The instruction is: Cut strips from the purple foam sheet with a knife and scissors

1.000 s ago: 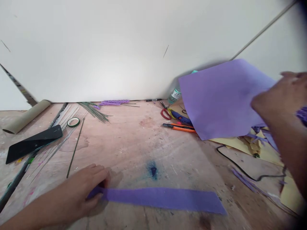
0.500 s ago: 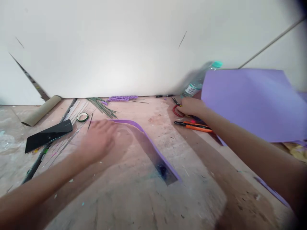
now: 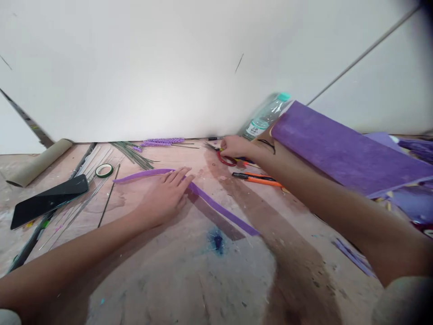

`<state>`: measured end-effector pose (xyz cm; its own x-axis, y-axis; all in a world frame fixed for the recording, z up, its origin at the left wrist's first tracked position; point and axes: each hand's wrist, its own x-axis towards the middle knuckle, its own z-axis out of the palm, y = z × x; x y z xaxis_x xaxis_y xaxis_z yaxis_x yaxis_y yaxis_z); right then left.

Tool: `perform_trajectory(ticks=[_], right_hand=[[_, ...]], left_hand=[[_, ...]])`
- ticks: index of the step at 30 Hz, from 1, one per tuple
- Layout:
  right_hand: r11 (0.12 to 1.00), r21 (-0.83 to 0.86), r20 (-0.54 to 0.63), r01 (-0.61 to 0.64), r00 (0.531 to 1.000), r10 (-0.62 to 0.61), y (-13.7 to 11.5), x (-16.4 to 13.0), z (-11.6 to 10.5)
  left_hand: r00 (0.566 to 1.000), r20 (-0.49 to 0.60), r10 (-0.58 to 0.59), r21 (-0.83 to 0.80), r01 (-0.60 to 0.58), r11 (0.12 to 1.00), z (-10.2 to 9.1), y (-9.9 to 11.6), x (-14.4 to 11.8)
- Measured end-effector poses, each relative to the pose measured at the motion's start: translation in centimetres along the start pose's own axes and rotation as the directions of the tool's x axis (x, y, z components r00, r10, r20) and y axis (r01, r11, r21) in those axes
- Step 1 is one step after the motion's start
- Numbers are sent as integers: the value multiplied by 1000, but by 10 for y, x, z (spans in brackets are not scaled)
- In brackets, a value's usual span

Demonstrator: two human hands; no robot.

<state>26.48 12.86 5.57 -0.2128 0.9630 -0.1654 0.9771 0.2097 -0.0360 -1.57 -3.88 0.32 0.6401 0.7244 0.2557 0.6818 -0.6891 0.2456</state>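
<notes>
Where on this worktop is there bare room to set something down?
Bare wood lies in front of the purple strip, around the blue stain between both forearms. Crowded: left edge with phone, wires, tape roll; far right by scissors and purple sheet.

Craft workspace for paper-flower making, set at a worn desk against a plain white wall.

The scuffed, paint-stained wooden desk [image 3: 189, 271] carries thin green florist wires [image 3: 133, 154], a small roll of green tape [image 3: 103, 170], finished purple paper flower sprigs [image 3: 161, 142], red-handled scissors [image 3: 226, 158], an orange utility knife [image 3: 259, 179], a brown cardboard tube [image 3: 35, 163], a long purple paper strip [image 3: 216, 207] and large purple paper sheets [image 3: 341, 153].
</notes>
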Motion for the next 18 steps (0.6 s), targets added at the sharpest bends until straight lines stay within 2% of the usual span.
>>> perform_trajectory(ticks=[3,5,8,10,12,15,18], right_hand=[[990,-30,-56,135,989,-136,-29,-15,12],[970,-37,-98,241,965,-244,-45,-26,16],[948,-28,-188,317,930,-317,-50,-38,11],[955,-4,-258,295,923,-286,-38,-42,2],[966,37,-272,256,933,-237,-16,-44,-7],[961,120,-126,250,964,-235,17,-47,-10],[933,202,-18,298,954,-300,35,-53,1]], left_hand=[[998,22,50,-62,-49,997,-6,-3,10],[994,46,100,-100,-95,990,-13,0,9],[976,101,195,-153,-178,972,-25,8,-3],[957,140,253,-187,-225,956,-33,12,-17],[946,168,278,-209,-242,948,-40,15,-32],[939,214,271,-221,-223,949,-45,20,-52],[948,223,228,-157,-196,968,-40,26,-55]])
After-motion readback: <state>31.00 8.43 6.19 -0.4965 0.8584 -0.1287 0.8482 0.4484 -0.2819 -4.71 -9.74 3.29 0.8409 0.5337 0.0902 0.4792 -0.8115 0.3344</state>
